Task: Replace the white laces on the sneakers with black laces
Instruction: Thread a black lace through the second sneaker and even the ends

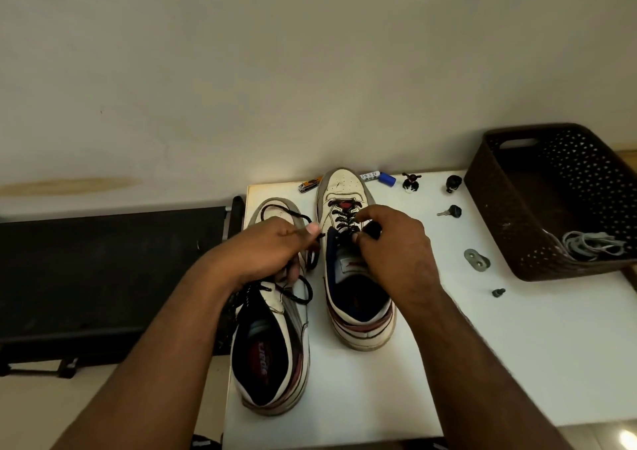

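Two white sneakers stand side by side on the white table [517, 363], toes away from me. The right sneaker [355, 287] has a black lace [344, 220] threaded through its lower eyelets. My left hand [265, 253] pinches one end of that lace between thumb and forefinger, just left of the shoe's tongue. My right hand [393, 242] pinches the other part of the lace at the upper eyelets. The left sneaker [272, 346] lies partly under my left wrist, with a loose black lace [296, 294] draped over it.
A dark brown basket [551, 208] at the right holds a bundle of pale laces [593, 244]. Small items lie along the table's far edge: a lighter [308, 184], a marker [377, 176], small figures, a key [450, 211], a metal plate [476, 260], a screw. A black bench [103, 277] stands left.
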The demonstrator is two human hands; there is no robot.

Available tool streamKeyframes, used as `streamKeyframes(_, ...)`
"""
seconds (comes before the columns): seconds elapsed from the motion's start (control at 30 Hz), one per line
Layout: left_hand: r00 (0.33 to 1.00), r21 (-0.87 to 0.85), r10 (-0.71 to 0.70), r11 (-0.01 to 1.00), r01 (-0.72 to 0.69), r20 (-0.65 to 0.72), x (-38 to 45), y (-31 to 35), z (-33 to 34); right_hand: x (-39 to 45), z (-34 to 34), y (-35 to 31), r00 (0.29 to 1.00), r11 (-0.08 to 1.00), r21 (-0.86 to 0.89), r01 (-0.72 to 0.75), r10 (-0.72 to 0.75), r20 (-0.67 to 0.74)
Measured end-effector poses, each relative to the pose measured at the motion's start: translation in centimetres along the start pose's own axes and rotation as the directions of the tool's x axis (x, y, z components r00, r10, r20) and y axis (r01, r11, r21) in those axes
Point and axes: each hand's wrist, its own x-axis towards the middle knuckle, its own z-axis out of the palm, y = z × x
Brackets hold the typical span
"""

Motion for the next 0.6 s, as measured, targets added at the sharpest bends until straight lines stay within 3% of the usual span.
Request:
streamKeyframes(0.1, 0.997, 0.068, 0.042, 0.997, -0.038, -0.064, 0.5, 0.3, 1.0, 0.2, -0.2, 0.3, 0.998, 0.998, 0.016, 0.058, -0.058, 0.001)
streamKeyframes(0.2, 0.954, -0.192, 0.187, 0.953, -0.234, -0.235, 0.3, 1.2, 0.9, 0.6, -0.3, 0.5, 0.994, 0.954, 0.285, 0.093, -0.074, -0.076)
streamKeyframes(0.23, 0.923, -0.292, 0.245, 0.897, -0.332, -0.297, 0.0, 1.6, 0.7, 0.7, -0.4, 0.5, 0.988, 0.915, 0.379, 0.138, -0.102, -0.115)
streamKeyframes(0.3, 0.868, -0.410, 0.329, 0.780, -0.472, -0.372, -0.7, 2.6, 0.4, 0.8, -0.7, 0.4, 0.951, 0.861, 0.409, 0.301, -0.242, -0.190)
streamKeyframes(0.43, 0.789, -0.328, 0.443, 0.737, -0.591, -0.426, -1.3, 3.9, 1.1, 0.5, -1.2, -0.2, 0.870, 0.801, 0.351, 0.485, -0.480, -0.108)
streamKeyframes(0.53, 0.778, -0.273, 0.447, 0.759, -0.591, -0.442, -1.3, 3.4, 0.6, 0.5, -1.4, -0.2, 0.899, 0.811, 0.411, 0.416, -0.434, -0.054)
streamKeyframes(0.6, 0.773, -0.248, 0.397, 0.788, -0.564, -0.495, -1.3, 2.8, -0.2, 0.5, -1.7, 0.0, 0.913, 0.751, 0.553, 0.361, -0.406, -0.046)
